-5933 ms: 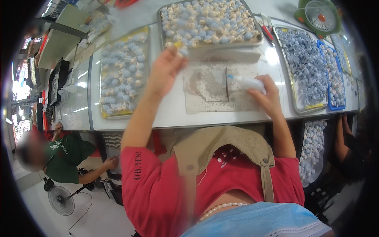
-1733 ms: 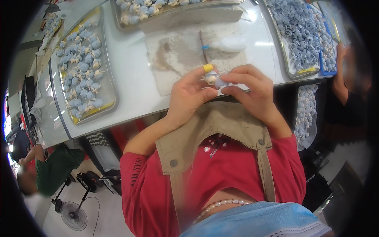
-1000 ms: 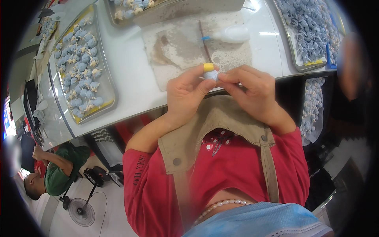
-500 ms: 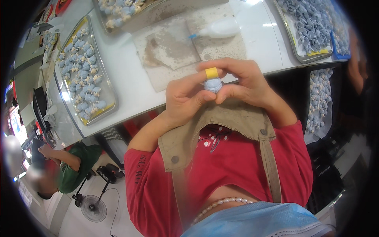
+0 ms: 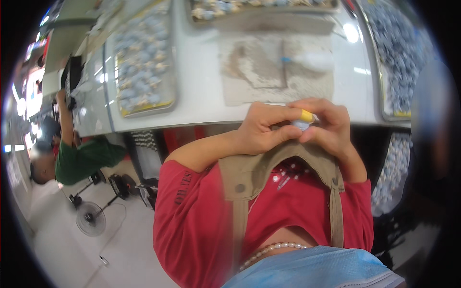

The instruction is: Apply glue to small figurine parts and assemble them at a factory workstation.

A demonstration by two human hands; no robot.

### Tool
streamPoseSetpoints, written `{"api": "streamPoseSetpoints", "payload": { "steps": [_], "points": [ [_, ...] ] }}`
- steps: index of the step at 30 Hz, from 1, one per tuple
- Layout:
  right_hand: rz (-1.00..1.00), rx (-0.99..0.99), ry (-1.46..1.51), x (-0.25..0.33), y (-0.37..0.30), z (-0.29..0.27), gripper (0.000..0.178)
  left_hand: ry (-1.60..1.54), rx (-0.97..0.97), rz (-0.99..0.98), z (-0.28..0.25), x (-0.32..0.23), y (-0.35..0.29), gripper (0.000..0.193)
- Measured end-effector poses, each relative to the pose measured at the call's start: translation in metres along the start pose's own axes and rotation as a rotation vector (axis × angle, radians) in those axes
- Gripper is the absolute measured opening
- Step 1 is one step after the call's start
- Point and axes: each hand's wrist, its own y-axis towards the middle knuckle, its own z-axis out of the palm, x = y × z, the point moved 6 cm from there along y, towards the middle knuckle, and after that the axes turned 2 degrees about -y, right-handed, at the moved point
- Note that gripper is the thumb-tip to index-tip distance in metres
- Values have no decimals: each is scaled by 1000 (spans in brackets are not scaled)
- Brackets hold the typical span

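Observation:
A small light-blue moulded piece [image 5: 301,125] is held between both hands, just in front of the table's near edge. My left hand [image 5: 269,128] pinches it from the left with thumb and index finger. A yellow band wraps the tip of that index finger. From the right, my right hand [image 5: 332,126] closes on the same piece, its fingers curled over the top and its thumb below. The fingers cover most of the piece, and blur hides its details. Beyond the hands lies a stained grey-white work mat [image 5: 309,93]. On the mat rests a white bottle [image 5: 314,60] with a blue tip.
Metal trays of small blue and cream pieces stand at the left [image 5: 168,103] and far side [image 5: 269,10]. A tray of grey-blue parts [image 5: 396,62] is at the right; more pieces [image 5: 391,175] sit below. A person in green [image 5: 89,156] and a fan [image 5: 90,219] are left.
The view has swung, so the table and trays sit differently in it. Both hands still hold the piece and appear farther right and slightly lower. The person in green has an arm stretched farther out.

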Motion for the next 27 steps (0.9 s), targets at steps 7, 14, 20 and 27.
{"api": "streamPoseSetpoints", "payload": {
  "steps": [7, 14, 20, 27],
  "points": [
    [30, -307, -215, 17, 27, -2, 52, 918, -672, -150, -180, -32, -18, 27],
    [208, -331, -333, 3, 8, -4, 38, 1716, -636, -63, -291, -43, 6, 21],
    [265, -419, -307, 9, 6, -11, 27, 1301, -255, 164, -221, -7, 113, 17],
    [240, -408, -321, 11, -7, -33, 21, 1494, -58, -246, -209, 46, 161, 31]
  ]
}}
